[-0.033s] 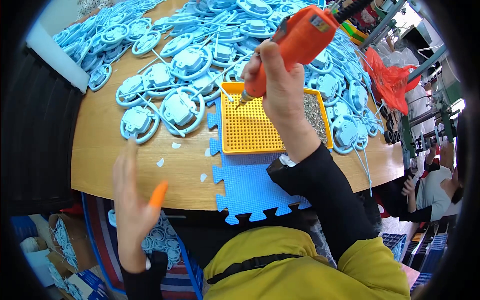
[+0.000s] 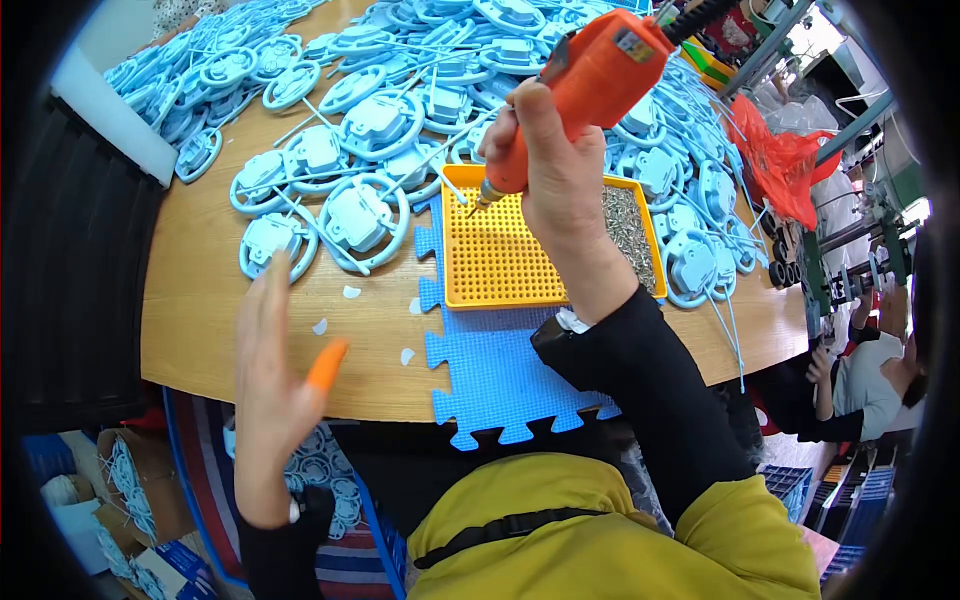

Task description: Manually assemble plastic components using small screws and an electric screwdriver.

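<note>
My right hand (image 2: 560, 190) is wrapped round an orange electric screwdriver (image 2: 610, 75). Its bit points down over the left part of a yellow tray (image 2: 500, 302), whose floor is a grid of small holes. Loose screws (image 2: 628, 235) lie heaped at the tray's right end, partly hidden by my wrist. My left hand (image 2: 275, 370) hangs empty above the table's front edge, fingers stretched out, an orange cover on the thumb. Nearest to its fingertips is a light blue ring-shaped plastic part (image 2: 270, 240) with a boxy centre; whether they touch it I cannot tell.
Many more light blue parts (image 2: 480, 60) are piled across the back of the wooden table (image 2: 200, 330). A blue foam mat (image 2: 520, 370) lies under the tray. Small white scraps (image 2: 407, 356) dot the wood. At right are a red plastic bag (image 2: 775, 160) and another person (image 2: 870, 380).
My left hand has shifted slightly right and upward, toward the nearest blue part. My right hand and the screwdriver have barely moved.
</note>
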A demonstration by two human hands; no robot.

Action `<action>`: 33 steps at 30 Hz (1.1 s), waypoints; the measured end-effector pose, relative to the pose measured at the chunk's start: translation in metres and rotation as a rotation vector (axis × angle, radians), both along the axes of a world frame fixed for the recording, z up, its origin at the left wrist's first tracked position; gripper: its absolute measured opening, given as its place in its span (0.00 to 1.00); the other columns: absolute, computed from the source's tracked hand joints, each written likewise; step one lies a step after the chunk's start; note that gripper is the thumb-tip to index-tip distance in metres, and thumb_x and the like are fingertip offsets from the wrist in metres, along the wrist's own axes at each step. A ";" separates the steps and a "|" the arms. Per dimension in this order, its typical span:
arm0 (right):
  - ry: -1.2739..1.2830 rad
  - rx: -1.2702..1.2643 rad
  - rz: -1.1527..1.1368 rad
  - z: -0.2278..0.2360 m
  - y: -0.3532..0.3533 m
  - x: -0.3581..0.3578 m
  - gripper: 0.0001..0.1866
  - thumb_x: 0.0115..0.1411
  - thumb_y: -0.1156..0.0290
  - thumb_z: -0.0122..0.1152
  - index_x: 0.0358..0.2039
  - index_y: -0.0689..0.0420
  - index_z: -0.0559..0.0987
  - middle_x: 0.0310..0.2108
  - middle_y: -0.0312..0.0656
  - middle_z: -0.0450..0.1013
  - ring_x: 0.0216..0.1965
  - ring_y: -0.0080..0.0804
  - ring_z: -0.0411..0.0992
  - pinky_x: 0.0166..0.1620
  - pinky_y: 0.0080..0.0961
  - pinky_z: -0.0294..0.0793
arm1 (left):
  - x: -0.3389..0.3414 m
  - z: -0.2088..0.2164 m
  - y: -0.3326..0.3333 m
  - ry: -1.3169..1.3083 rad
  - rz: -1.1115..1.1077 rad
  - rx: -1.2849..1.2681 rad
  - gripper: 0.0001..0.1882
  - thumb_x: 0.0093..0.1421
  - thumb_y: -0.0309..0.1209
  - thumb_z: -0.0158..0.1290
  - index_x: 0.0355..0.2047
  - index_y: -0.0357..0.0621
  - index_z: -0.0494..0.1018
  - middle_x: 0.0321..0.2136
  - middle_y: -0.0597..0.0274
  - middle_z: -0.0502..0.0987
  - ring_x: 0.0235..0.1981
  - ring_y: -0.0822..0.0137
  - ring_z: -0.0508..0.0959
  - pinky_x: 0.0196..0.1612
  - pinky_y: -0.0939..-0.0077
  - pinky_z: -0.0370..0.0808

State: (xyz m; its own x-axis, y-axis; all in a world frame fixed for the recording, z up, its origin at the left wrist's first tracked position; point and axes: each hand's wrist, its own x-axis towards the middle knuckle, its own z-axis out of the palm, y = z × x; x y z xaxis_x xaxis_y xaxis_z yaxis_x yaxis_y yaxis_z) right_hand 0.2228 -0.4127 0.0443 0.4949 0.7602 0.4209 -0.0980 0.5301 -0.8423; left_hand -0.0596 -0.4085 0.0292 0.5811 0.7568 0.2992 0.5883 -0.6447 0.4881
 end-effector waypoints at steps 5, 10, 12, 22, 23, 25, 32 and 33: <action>0.007 -0.026 0.018 -0.007 0.012 -0.002 0.23 0.54 0.49 0.66 0.33 0.56 0.71 0.22 0.35 0.71 0.23 0.26 0.72 0.27 0.23 0.73 | 0.061 -0.014 0.063 -0.014 -0.156 0.025 0.44 0.49 0.27 0.62 0.65 0.45 0.54 0.54 0.48 0.67 0.58 0.50 0.65 0.59 0.62 0.61; -0.025 -0.003 0.007 -0.010 0.018 -0.003 0.23 0.54 0.47 0.66 0.30 0.55 0.71 0.21 0.34 0.71 0.23 0.25 0.72 0.27 0.22 0.73 | 0.076 -0.018 0.078 0.077 -0.058 0.033 0.45 0.48 0.25 0.61 0.66 0.49 0.53 0.45 0.51 0.71 0.47 0.51 0.70 0.52 0.61 0.66; -0.081 -0.004 -0.001 -0.012 0.019 0.000 0.24 0.54 0.46 0.65 0.30 0.55 0.71 0.21 0.34 0.70 0.23 0.24 0.72 0.27 0.22 0.73 | 0.071 -0.020 0.073 0.028 -0.039 0.045 0.46 0.47 0.25 0.61 0.66 0.48 0.53 0.42 0.51 0.71 0.45 0.53 0.71 0.52 0.64 0.66; -0.057 0.011 -0.017 -0.007 0.014 0.001 0.24 0.55 0.46 0.65 0.31 0.56 0.71 0.21 0.34 0.70 0.23 0.25 0.71 0.29 0.23 0.72 | -0.023 -0.014 -0.035 -0.405 -0.363 -0.311 0.47 0.39 0.29 0.68 0.60 0.39 0.59 0.46 0.50 0.69 0.49 0.56 0.71 0.54 0.62 0.66; -0.061 0.011 -0.019 0.000 0.007 0.002 0.25 0.55 0.47 0.65 0.33 0.57 0.71 0.21 0.35 0.69 0.23 0.25 0.71 0.29 0.23 0.72 | -0.019 -0.012 -0.050 -0.326 -0.372 -0.367 0.40 0.38 0.29 0.68 0.53 0.40 0.65 0.47 0.50 0.69 0.50 0.54 0.71 0.54 0.59 0.66; -0.089 0.023 -0.005 0.018 -0.011 0.007 0.25 0.55 0.47 0.64 0.35 0.58 0.71 0.22 0.36 0.69 0.24 0.27 0.71 0.30 0.24 0.72 | -0.006 -0.010 -0.058 -0.182 -0.556 -0.226 0.38 0.40 0.27 0.67 0.54 0.40 0.65 0.48 0.49 0.70 0.49 0.49 0.71 0.56 0.56 0.66; 0.040 0.109 0.101 0.055 -0.091 -0.003 0.27 0.59 0.44 0.58 0.36 0.59 0.69 0.20 0.38 0.67 0.20 0.27 0.69 0.28 0.27 0.71 | 0.059 -0.029 -0.048 -0.267 -0.732 -0.112 0.44 0.44 0.30 0.64 0.62 0.39 0.58 0.45 0.50 0.70 0.48 0.49 0.68 0.52 0.58 0.66; -0.006 0.042 0.112 0.053 -0.100 -0.012 0.31 0.55 0.37 0.54 0.37 0.57 0.68 0.21 0.35 0.66 0.21 0.25 0.67 0.30 0.27 0.69 | 0.064 -0.035 -0.049 -0.263 -0.731 -0.115 0.44 0.44 0.30 0.64 0.62 0.39 0.58 0.45 0.50 0.70 0.48 0.49 0.68 0.52 0.58 0.66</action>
